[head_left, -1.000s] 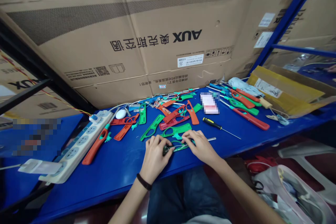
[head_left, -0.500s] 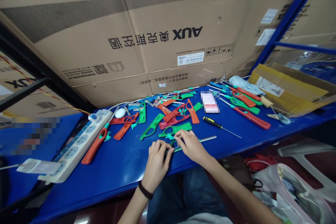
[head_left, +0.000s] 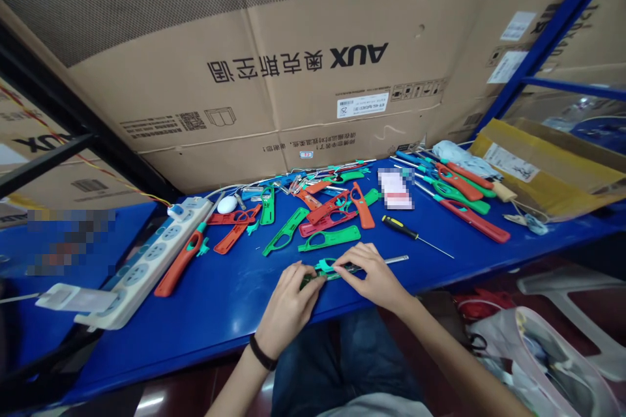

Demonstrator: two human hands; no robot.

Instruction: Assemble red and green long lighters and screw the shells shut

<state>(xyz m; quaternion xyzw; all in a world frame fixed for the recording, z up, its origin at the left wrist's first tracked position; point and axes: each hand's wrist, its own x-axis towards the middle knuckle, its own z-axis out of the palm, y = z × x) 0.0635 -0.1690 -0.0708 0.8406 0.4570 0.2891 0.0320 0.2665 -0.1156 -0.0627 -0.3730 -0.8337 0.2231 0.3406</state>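
My left hand is closed around the handle end of a green long-nosed lighter near the table's front edge. Its metal barrel points right, and much of the body is hidden under my fingers. Thumb and forefinger of my right hand pinch a small teal trigger at the middle of that lighter. Whether the trigger is seated in the body cannot be made out. Just beyond my hands lies a green lighter shell half. Red, orange and green shell halves are spread behind it.
A screwdriver lies right of the shells. Several lighters with barrels are piled by a yellow-taped carton. A power strip runs along the left, with an orange lighter beside it. Large cardboard stands behind.
My right hand has brought the teal trigger down and nearer, from beside the green shell half to over the lighter in my left hand. The view has shifted slightly.
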